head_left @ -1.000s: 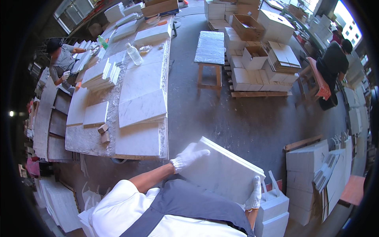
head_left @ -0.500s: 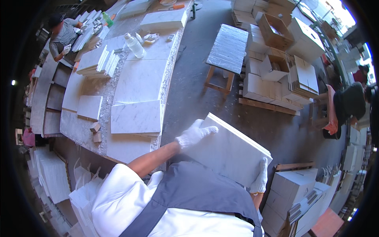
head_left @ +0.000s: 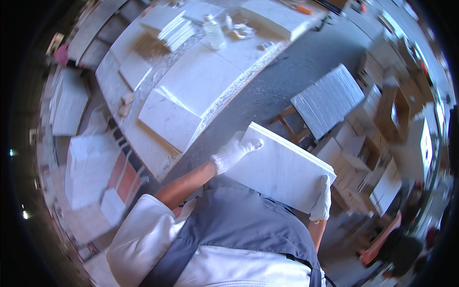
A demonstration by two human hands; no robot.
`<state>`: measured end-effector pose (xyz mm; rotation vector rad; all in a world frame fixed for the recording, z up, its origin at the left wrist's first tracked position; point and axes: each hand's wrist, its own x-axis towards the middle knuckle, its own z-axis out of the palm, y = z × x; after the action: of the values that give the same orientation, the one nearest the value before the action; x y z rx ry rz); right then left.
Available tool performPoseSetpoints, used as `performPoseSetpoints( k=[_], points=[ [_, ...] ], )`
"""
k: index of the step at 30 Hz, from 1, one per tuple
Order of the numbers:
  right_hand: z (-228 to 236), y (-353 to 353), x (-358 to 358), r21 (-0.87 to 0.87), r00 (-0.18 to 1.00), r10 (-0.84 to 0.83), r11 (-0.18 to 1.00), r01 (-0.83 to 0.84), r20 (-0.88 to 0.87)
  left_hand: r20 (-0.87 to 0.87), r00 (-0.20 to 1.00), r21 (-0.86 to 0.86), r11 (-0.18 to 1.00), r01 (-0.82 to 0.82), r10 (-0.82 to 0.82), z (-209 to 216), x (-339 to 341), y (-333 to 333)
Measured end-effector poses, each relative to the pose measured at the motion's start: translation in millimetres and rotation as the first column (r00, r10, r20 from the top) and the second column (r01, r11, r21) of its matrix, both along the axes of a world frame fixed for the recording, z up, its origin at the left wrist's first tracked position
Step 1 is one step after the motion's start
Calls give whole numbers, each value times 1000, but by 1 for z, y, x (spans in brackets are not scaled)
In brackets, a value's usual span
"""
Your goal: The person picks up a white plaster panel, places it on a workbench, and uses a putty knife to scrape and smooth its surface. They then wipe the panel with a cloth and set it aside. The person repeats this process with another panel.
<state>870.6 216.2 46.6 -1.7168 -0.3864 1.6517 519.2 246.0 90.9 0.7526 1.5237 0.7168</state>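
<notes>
Stacked white slabs clasped at both ends.
The left hand and right hand, thumbs on the near face, grip them in midair, right of the table's near corner.

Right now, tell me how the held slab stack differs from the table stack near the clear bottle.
The held stack is tilted between the left hand and right hand; the table stack lies on the worktable. The held stack's edges line up closely, while the table stack's are staggered. Both look white, flat and layered.
</notes>
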Motion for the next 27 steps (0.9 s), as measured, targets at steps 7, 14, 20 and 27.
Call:
performPoseSetpoints(
  k=[7, 14, 20, 27],
  points=[
    [-62, 80, -6, 114, 951, 311, 944, -308, -4, -20, 963, -36, 962, -271, 270, -19, -24, -19],
    [-72, 138, -88, 329, 471, 728, 344, -879, 498, 259, 596, -119, 637, -761, 760, -42, -83, -69],
    [-6, 157, -223, 229, 571, 804, 532, -815, 167, 406, 173, -381, 338, -860, 897, -80, -166, -107],
    [7, 175, -380, 528, 367, 900, 200, -826, 234, 317, 20, -66, 43, -997, 948, -107, -261, -155]
  ],
)
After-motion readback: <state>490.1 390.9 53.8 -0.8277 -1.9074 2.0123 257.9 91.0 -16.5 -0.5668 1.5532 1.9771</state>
